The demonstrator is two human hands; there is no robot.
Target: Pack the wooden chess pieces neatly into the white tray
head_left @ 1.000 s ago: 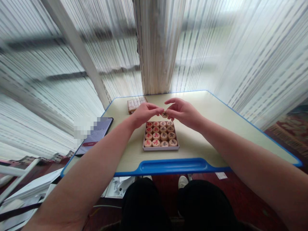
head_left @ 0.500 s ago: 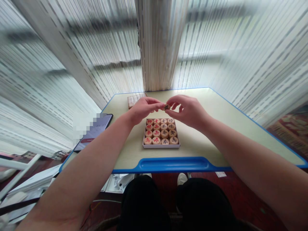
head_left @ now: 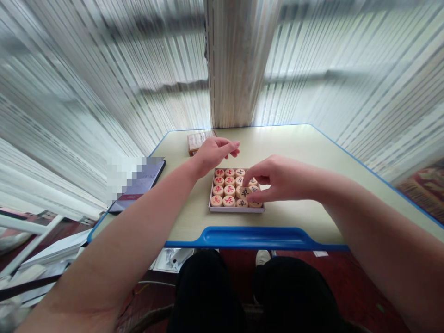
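Note:
Over the right half of a shallow white box point(head_left: 237, 209), my right hand point(head_left: 275, 178) pinches a round wooden xiangqi piece point(head_left: 245, 192) with a black character. This piece is low over the black rows, overlapping the pieces under it; whether it touches them I cannot tell. In the box, rows of xiangqi pieces lie face up, red characters point(head_left: 229, 190) on the left and black ones point(head_left: 239, 172) on the right. My right fingers hide some at the right side. My left hand point(head_left: 219, 151) hovers beyond the box's far edge, thumb and fingers closed together, with no piece showing in them.
A small box with a patterned top point(head_left: 197, 140) stands behind my left hand. A phone or tablet point(head_left: 138, 187) lies at the table's left edge. The pale table point(head_left: 291, 138) has a blue rim and a blue front tray groove point(head_left: 255, 237). Striped curtains point(head_left: 232, 64) hang behind.
My right hand has come down and nearer from beside my left hand, carrying the piece over the box. My left hand has let go of that piece and stays beyond the box.

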